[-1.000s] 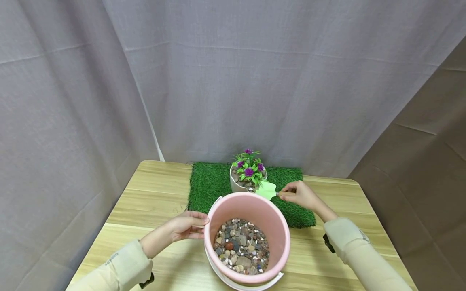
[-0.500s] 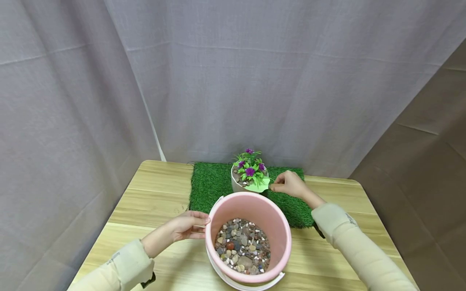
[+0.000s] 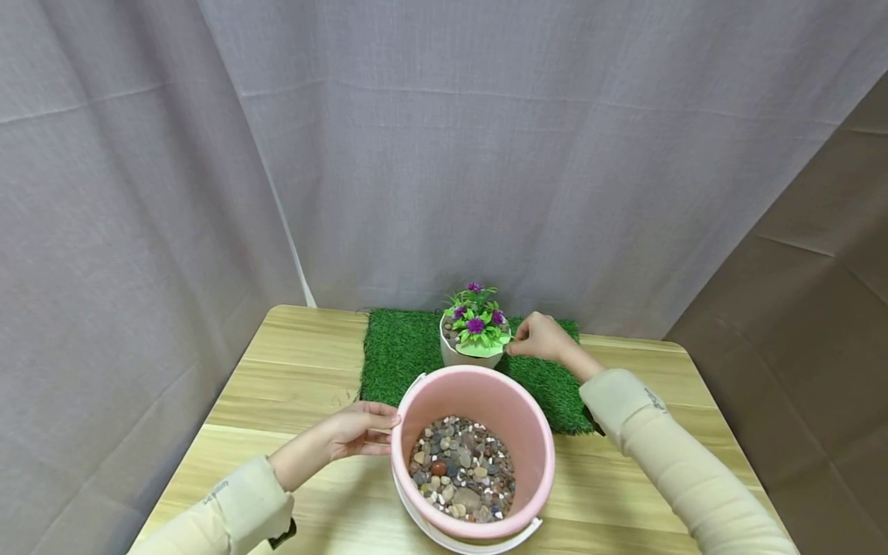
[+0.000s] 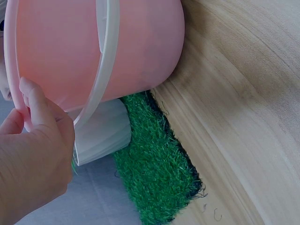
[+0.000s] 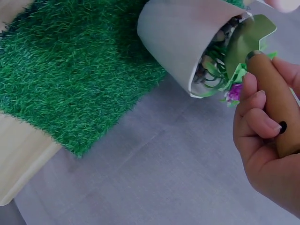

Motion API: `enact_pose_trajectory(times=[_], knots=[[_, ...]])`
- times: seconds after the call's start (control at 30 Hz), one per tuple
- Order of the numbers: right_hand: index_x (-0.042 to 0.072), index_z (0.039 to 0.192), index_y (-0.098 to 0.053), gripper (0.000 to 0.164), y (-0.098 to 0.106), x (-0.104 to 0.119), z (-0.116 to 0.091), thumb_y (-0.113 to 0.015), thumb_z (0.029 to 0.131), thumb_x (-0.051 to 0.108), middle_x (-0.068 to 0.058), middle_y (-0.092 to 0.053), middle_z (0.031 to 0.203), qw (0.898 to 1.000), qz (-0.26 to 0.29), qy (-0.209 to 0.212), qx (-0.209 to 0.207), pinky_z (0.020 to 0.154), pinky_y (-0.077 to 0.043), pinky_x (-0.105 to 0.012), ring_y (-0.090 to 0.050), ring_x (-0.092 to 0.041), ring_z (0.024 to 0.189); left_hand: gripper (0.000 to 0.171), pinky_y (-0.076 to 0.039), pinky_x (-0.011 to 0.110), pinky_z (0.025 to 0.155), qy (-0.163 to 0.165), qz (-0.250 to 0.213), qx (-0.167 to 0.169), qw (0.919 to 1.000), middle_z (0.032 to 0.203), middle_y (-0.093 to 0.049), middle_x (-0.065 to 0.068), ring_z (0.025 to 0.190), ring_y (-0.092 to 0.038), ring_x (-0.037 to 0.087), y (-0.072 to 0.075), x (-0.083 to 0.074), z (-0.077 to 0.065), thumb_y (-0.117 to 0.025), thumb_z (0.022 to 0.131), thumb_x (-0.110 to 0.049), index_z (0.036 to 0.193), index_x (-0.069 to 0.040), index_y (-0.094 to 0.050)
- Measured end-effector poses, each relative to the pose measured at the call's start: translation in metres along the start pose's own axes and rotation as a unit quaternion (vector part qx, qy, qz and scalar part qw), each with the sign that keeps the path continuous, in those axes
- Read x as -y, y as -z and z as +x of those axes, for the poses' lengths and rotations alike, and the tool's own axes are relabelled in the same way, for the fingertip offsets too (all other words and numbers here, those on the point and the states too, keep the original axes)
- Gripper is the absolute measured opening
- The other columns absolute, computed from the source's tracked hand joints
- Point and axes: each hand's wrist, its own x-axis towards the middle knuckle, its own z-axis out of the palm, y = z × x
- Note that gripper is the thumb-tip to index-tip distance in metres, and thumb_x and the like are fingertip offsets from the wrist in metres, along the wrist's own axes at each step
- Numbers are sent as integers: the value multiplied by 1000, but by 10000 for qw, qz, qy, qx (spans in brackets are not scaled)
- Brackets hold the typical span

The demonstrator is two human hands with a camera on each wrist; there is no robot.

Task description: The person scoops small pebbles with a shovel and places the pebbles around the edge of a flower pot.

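A pink bucket [image 3: 479,374] with a white handle stands at the front of the table, a layer of mixed pebbles [image 3: 465,470] on its bottom. My left hand [image 3: 357,432] pinches its rim at the left, thumb and fingers on either side, as the left wrist view [image 4: 40,112] also shows. Behind the bucket is a white pot [image 3: 458,356] holding a plant with purple flowers [image 3: 475,326] and pebbles. My right hand [image 3: 544,339] grips the brown wooden handle [image 5: 276,103] of a small trowel, whose light green blade [image 3: 482,349] is tilted over the pot's near rim, under the leaves.
The pot stands on a green artificial grass mat [image 3: 398,347] at the back of the wooden table [image 3: 298,370]. Grey curtains [image 3: 444,154] hang behind the table, with a brown one [image 3: 798,308] at the right. The bucket's white handle [image 4: 110,51] hangs down its side.
My right hand has moved left and slightly away from me, carrying the trowel blade from beside the pot to over its rim. The left hand still holds the bucket rim.
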Motion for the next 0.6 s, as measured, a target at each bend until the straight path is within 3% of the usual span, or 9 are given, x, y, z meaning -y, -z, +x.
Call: enact_pose_trajectory(times=[0.2, 0.6], knots=[[9, 53, -59, 29, 7, 2, -4, -71, 79, 16, 5, -51, 47, 9999, -120, -86, 30, 43, -32, -17, -35, -5, 42, 31, -62, 27, 79, 3, -1, 12, 10000, 80, -64, 1, 72, -63, 7, 0, 0, 0, -56, 91, -5, 118, 9, -52], [8, 58, -63, 26, 25, -6, -25, -71, 81, 19, 9, -45, 48, 9997, -202, 76, 153, 44, -30, -16, -33, -5, 45, 30, -63, 25, 76, 17, -41, -9, 10000, 77, -63, 0, 69, -63, 7, -1, -1, -1, -55, 91, -5, 117, 9, -52]])
